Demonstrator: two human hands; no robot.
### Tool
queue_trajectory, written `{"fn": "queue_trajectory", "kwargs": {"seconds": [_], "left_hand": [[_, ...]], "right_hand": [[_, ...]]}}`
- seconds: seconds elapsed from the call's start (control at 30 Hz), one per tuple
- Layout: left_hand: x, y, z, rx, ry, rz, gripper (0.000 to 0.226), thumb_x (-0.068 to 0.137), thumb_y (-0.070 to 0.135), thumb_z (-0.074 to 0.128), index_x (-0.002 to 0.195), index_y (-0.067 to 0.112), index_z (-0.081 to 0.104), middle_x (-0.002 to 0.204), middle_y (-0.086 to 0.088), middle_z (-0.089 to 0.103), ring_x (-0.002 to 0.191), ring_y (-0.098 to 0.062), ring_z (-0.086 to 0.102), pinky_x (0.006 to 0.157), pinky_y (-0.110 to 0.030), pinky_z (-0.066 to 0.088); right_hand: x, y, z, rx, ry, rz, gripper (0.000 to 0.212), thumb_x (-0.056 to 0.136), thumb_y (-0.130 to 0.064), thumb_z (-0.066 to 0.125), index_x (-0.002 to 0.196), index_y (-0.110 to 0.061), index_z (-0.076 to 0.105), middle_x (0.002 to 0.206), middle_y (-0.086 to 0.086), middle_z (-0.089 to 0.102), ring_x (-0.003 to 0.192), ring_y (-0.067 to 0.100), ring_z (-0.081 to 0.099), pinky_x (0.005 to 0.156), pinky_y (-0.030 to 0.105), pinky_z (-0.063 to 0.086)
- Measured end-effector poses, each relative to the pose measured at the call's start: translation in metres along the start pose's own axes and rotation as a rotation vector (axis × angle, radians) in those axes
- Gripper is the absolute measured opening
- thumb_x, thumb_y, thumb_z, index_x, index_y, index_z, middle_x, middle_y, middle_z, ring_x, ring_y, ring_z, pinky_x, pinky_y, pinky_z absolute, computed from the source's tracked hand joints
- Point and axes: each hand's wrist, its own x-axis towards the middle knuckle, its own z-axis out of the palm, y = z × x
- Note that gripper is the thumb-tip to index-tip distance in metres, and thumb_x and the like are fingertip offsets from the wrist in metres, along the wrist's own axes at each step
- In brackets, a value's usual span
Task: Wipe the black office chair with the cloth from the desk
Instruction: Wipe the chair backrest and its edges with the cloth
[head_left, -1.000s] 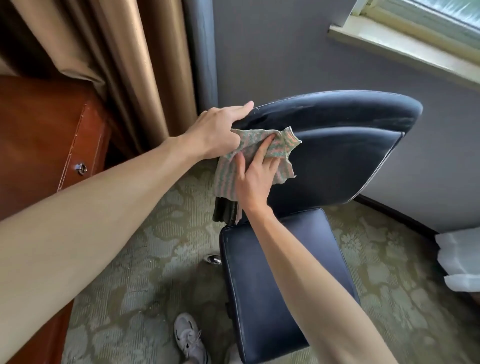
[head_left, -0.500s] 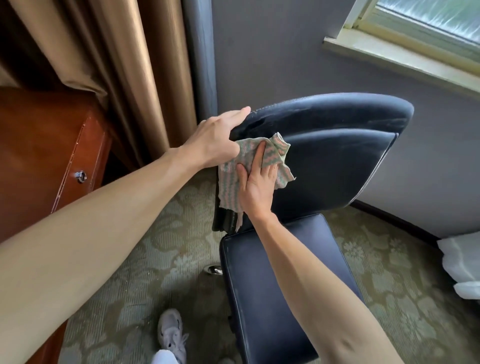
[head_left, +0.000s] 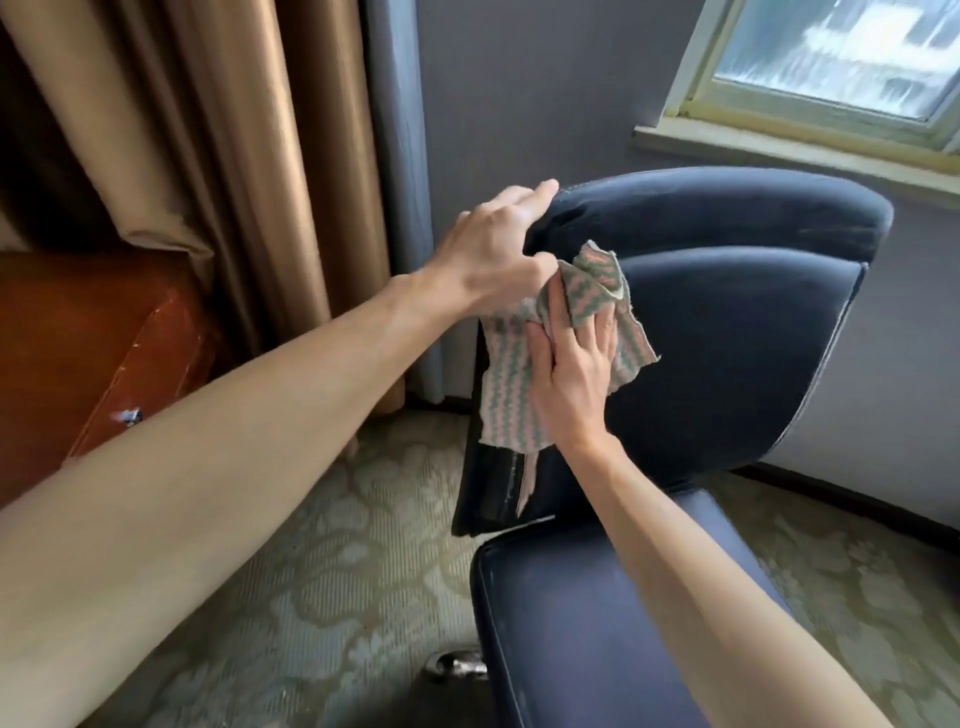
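Note:
The black office chair (head_left: 727, 338) faces me, its padded backrest upright and its seat (head_left: 571, 623) below. My left hand (head_left: 493, 249) grips the backrest's top left corner, fingers over the edge and thumb in front. The pink-and-green striped cloth (head_left: 509, 405) lies against the left side of the backrest. My right hand (head_left: 571, 374) presses it there with fairly straight fingers. The cloth's upper part is bunched over my fingertips, and its lower corner hangs down past the backrest's edge.
A reddish wooden desk (head_left: 78, 338) stands at the left, with tan curtains (head_left: 208, 156) behind it. A window (head_left: 831, 67) sits at the upper right above a grey wall. A chrome piece of the chair base (head_left: 457, 665) shows on the patterned carpet (head_left: 337, 571).
My right hand has slid the cloth leftward across the backrest, and the cloth has bunched over my fingertips. My left hand keeps its grip on the top corner. The view has tilted up.

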Motion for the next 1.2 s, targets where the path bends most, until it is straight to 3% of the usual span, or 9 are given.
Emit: {"fn": "queue_trajectory", "kwargs": {"seconds": [0.2,0.37,0.5,0.6,0.73,0.9,1.03,1.07,1.2], "left_hand": [[0.004,-0.009,0.012,0.004,0.145,0.099,0.082,0.075,0.051,0.044,0.150,0.019,0.034,0.152,0.002,0.039,0.139,-0.019,0.034,0.114,-0.033,0.025],[0.011,-0.012,0.010,0.032,0.144,0.129,0.083,0.077,0.055,0.045,0.150,0.017,0.034,0.153,0.001,0.038,0.140,-0.018,0.033,0.114,-0.030,0.025],[0.005,-0.025,0.023,0.074,0.152,0.214,0.083,0.086,0.055,0.047,0.154,0.016,0.021,0.161,0.004,0.018,0.146,-0.013,0.020,0.118,-0.034,0.019],[-0.001,-0.039,0.042,-0.026,0.290,0.268,0.076,0.090,0.051,0.047,0.154,0.017,0.023,0.161,0.005,0.017,0.145,-0.010,0.020,0.117,-0.031,0.020],[0.000,-0.044,0.050,-0.151,0.359,0.266,0.074,0.089,0.055,0.046,0.152,0.018,0.030,0.159,0.005,0.022,0.144,-0.006,0.022,0.114,-0.018,0.015],[-0.002,-0.052,0.068,-0.221,0.370,0.245,0.073,0.090,0.059,0.041,0.153,0.027,0.023,0.161,0.014,0.012,0.144,0.000,0.015,0.117,-0.025,0.012],[-0.025,-0.072,0.103,-0.418,0.415,0.174,0.063,0.095,0.050,0.041,0.152,0.030,0.026,0.138,0.015,0.052,0.125,0.008,0.043,0.106,-0.009,0.025],[-0.029,-0.076,0.113,-0.419,0.426,0.150,0.059,0.095,0.047,0.041,0.151,0.029,0.031,0.137,0.014,0.054,0.125,0.005,0.045,0.103,-0.008,0.025],[-0.025,-0.071,0.131,-0.489,0.419,0.091,0.058,0.089,0.028,0.047,0.146,0.022,0.042,0.135,0.003,0.058,0.131,-0.010,0.048,0.112,-0.021,0.027]], "right_hand": [[0.000,0.008,0.013,-0.027,0.138,-0.131,0.042,0.102,-0.030,0.043,0.143,-0.022,0.046,0.153,0.005,0.038,0.146,0.033,0.016,0.118,0.044,0.015],[-0.001,0.013,0.013,-0.054,0.127,-0.175,0.043,0.101,-0.024,0.049,0.143,-0.023,0.045,0.153,0.007,0.036,0.146,0.034,0.015,0.119,0.046,0.012],[-0.001,0.018,0.018,-0.065,0.149,-0.202,0.042,0.101,-0.025,0.046,0.143,-0.023,0.047,0.155,0.008,0.033,0.146,0.033,0.014,0.119,0.044,0.009],[-0.004,0.020,0.020,-0.068,0.174,-0.220,0.041,0.101,-0.027,0.044,0.142,-0.023,0.048,0.154,0.008,0.035,0.146,0.033,0.015,0.119,0.041,0.008],[-0.020,0.025,0.017,-0.067,0.158,-0.284,0.041,0.101,-0.024,0.045,0.141,-0.019,0.049,0.151,0.008,0.040,0.145,0.033,0.023,0.118,0.042,0.018],[-0.046,0.042,0.026,-0.062,0.144,-0.316,0.041,0.101,-0.023,0.041,0.140,-0.013,0.050,0.148,0.013,0.044,0.142,0.031,0.032,0.120,0.038,0.018],[-0.076,0.067,0.030,-0.074,0.126,-0.340,0.041,0.101,-0.022,0.040,0.141,-0.011,0.048,0.147,0.014,0.044,0.141,0.031,0.034,0.119,0.043,0.022],[-0.088,0.075,0.031,-0.089,0.111,-0.364,0.042,0.101,-0.021,0.041,0.141,-0.009,0.048,0.147,0.015,0.045,0.140,0.031,0.035,0.117,0.046,0.026],[-0.110,0.104,0.030,-0.129,0.024,-0.372,0.045,0.100,-0.015,0.045,0.143,-0.004,0.044,0.148,0.017,0.042,0.141,0.035,0.033,0.113,0.053,0.031]]}}
